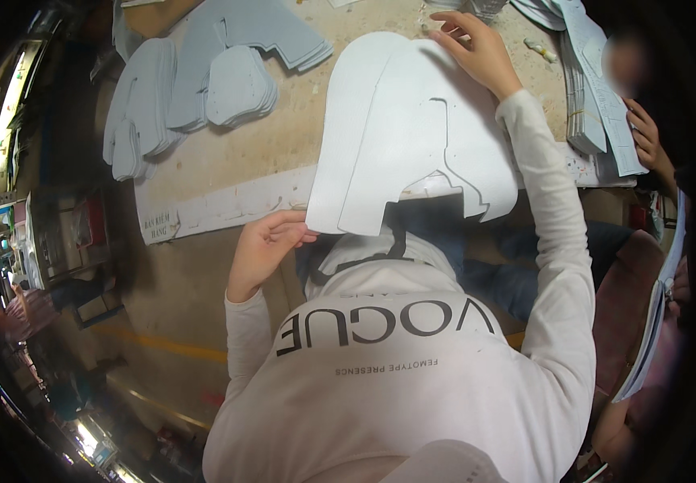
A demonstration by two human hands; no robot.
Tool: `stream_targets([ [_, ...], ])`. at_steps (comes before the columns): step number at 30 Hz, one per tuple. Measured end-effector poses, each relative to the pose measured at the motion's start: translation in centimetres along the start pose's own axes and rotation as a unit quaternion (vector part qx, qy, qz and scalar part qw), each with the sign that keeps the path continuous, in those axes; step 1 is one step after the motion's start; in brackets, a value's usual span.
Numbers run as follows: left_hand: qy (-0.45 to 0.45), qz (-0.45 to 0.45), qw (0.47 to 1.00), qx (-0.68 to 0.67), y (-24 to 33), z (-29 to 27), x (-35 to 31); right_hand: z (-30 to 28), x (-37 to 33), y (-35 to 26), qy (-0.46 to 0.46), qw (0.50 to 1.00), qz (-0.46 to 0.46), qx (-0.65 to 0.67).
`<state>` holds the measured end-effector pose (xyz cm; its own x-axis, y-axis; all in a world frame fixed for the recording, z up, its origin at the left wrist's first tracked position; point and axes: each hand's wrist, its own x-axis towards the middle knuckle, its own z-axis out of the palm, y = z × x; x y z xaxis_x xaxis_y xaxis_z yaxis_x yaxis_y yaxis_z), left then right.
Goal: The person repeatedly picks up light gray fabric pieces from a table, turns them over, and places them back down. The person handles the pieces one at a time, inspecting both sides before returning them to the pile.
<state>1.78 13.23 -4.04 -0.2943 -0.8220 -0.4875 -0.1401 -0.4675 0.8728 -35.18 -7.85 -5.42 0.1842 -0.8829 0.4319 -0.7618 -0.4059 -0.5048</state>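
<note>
— Looking down, what is hidden? The white shirt (pixel 396 362) covers the lap, and the large pale sheet (pixel 412 133) hangs past the table (pixel 283 137) edge, so what lies under it cannot be seen.

— And the hands? The left hand (pixel 263 249) pinches the sheet's lower left corner between thumb and fingers; the right hand (pixel 477 48) rests on its far top edge, fingers bent, though whether it grips or only presses I cannot tell.

— The sheet looks like 2 flat, stiff, matte layers, rounded on top, notched below; stacks of grey cut pieces (pixel 195 88) lie on the scuffed tan top; another person's hand (pixel 646 137) at the right is partly cut off.
</note>
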Motion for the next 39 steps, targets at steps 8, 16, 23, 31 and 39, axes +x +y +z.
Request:
stream_targets([
  [8,-0.112,0.268,0.953,0.079,6.2,2.1,4.4,-4.5,-8.2,-7.3,-0.179,0.712,0.296,0.611],
  [16,-0.332,0.317,0.859,0.228,9.9,11.2,6.9,-4.6,-10.1,-9.2,-0.045,0.68,0.442,0.583],
  [23,-0.018,0.187,0.982,-0.01,8.5,5.4,10.7,-7.3,-7.4,-11.7,-0.147,0.738,0.333,0.568],
  [31,-0.007,0.179,0.963,-0.204,6.4,1.9,11.6,-13.8,-4.0,-15.0,-0.134,0.76,0.181,0.61],
  [39,0.21,0.28,0.927,0.136,8.1,2.7,8.8,-9.0,-6.6,-5.0,-0.054,0.845,0.321,0.425],
])
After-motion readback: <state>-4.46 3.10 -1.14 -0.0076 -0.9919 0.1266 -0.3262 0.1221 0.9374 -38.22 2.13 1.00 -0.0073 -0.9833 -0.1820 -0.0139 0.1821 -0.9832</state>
